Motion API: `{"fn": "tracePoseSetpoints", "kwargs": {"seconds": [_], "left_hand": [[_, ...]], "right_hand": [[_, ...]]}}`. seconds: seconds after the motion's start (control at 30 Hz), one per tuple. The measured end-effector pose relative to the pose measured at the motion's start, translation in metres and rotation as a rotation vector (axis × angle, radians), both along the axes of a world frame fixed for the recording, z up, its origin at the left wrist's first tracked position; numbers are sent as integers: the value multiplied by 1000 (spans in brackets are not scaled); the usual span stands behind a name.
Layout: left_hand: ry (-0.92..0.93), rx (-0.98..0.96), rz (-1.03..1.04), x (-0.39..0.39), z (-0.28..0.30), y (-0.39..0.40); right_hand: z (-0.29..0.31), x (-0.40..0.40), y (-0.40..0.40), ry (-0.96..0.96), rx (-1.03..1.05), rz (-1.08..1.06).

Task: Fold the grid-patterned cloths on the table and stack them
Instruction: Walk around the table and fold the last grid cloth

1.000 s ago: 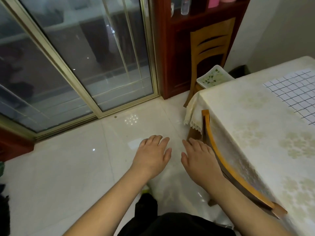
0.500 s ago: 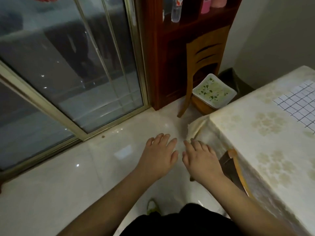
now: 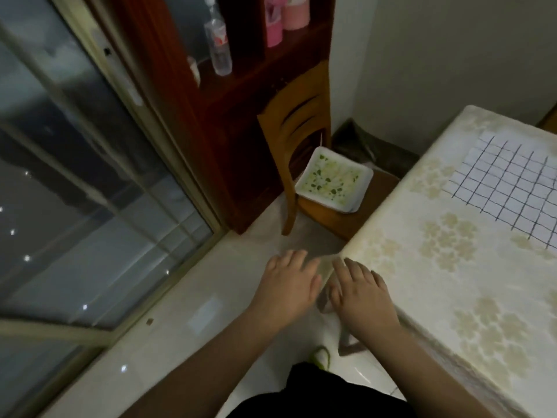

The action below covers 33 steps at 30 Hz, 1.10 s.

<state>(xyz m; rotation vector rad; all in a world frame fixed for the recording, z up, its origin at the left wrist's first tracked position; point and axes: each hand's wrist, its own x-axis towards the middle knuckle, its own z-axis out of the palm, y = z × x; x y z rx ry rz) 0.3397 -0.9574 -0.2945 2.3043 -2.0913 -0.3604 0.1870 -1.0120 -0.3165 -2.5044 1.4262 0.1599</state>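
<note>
Floral cream cloth covers the desk (image 3: 452,297); a grid-patterned cloth (image 3: 509,182) lies flat on it; both hands, left hand (image 3: 286,285) and right hand (image 3: 361,294), hover flat-fingered, empty, over pale floor tiles (image 3: 180,312)

Both bare forearms reached forward from the bottom of the view, side by side. The left hand (image 3: 286,286) was held palm down, fingers straight and close together, holding nothing. The right hand (image 3: 360,292) lay just beside it, also palm down with fingers extended and slightly spread. The thumbs nearly met between them.
</note>
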Motion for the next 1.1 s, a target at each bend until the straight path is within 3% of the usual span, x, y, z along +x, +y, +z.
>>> {"fn": "tracePoseSetpoints", "kwargs": {"seconds": [0.43,0.8,1.1], "left_hand": [[96,-3,-394,-2,1,-182],[105,5,-875,-1,4,-335],[90,-58,-1095,-57,9,-399]], "right_hand": [[10,-20,-118,61,13,-385],[22,11,-209,82,-94,-733],[24,-23,-222,64,-95,-1006]]}}
